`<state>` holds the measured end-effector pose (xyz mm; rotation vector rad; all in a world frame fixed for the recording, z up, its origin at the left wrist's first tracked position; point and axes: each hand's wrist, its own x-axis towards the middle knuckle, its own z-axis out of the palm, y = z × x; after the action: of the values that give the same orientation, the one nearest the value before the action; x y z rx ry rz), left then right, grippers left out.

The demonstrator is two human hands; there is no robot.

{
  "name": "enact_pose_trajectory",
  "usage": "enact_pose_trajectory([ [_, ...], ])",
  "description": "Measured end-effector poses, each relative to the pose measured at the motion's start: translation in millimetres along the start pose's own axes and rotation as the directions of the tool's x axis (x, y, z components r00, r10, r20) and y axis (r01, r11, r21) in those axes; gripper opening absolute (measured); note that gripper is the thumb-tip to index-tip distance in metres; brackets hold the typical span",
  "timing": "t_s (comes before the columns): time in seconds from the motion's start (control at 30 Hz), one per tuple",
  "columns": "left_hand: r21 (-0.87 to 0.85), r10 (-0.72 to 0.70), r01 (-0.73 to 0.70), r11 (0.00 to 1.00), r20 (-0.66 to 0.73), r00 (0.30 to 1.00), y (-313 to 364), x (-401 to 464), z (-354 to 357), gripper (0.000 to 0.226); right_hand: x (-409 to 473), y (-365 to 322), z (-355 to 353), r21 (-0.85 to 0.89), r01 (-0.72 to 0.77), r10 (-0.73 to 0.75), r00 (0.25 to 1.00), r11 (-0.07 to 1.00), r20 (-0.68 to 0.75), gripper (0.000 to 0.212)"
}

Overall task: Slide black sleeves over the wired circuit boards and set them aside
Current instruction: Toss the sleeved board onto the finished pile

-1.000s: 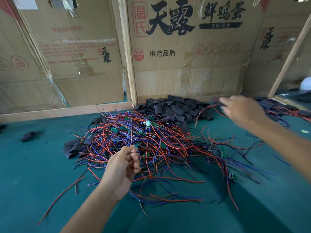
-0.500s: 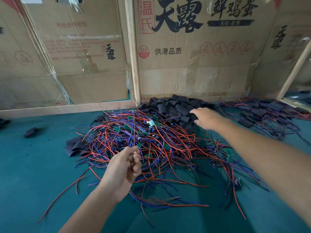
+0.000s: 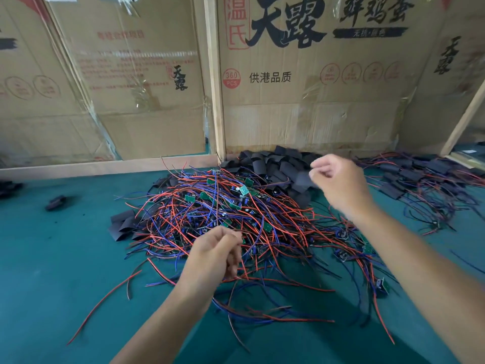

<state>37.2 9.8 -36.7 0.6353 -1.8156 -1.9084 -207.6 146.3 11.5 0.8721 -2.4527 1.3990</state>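
Most of the job is still ahead of you: the wire pile [image 3: 231, 227], red and blue leads with small green boards [image 3: 243, 189] tangled in, fills the centre of the frame and looks bare, no sleeves on any board I can pick out. Sleeves [image 3: 283, 169] sit in a loose black heap at upper centre against the cardboard [image 3: 309, 122], plus a few flat ones at the pile's left edge. The done stack [image 3: 420, 179], at right of frame, shows wired units with black sleeves on, clearly smaller than the bare pile, so call it an early-to-middle stage. Your left hand [image 3: 215, 256] is low centre, fingers curled over the pile's near edge; looks like it pinches leads, but its own knuckles hide the contact, so I can't tell. Your right hand [image 3: 341, 185] hangs over the sleeve heap's right side, fingers curled in; nothing visible between them, though motion blur makes that uncertain. Hands are well apart. The done stack runs off the right edge, so no count. A dark scrap [image 3: 55, 202] at mid left is too small to identify.
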Motion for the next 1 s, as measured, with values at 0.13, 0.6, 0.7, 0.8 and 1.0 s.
enact_pose_trajectory([
  [0.13, 0.028, 0.083, -0.09, 0.996, 0.208, 0.975, -4, -9, 16, 0.029, -108, -46, 14, 0.294, 0.155, -0.216, 0.958, 0.943, 0.19, 0.009],
  [0.6, 0.46, 0.141, -0.292, 0.838, 0.334, 0.932, -13, -6, 6, 0.029, -149, -29, 21, 0.128, 0.366, -0.384, 0.818, 0.922, 0.428, 0.055],
  [0.7, 0.472, 0.115, -0.31, 0.825, 0.396, 0.911, -7, -6, 0, 0.03, -148, -28, 23, 0.131, 0.364, -0.386, 0.833, 0.922, 0.397, 0.043],
  [0.8, 0.46, 0.141, -0.265, 0.848, 0.285, 0.948, 6, 3, -23, 0.023, -142, -20, 21, 0.1, 0.347, -0.36, 0.871, 0.933, 0.335, 0.031],
  [1.0, 0.849, 0.128, -0.222, 0.48, 0.183, 0.975, 11, 15, -72, 0.013, -135, -8, 18, 0.068, 0.303, -0.31, 0.924, 0.951, 0.222, 0.031],
])
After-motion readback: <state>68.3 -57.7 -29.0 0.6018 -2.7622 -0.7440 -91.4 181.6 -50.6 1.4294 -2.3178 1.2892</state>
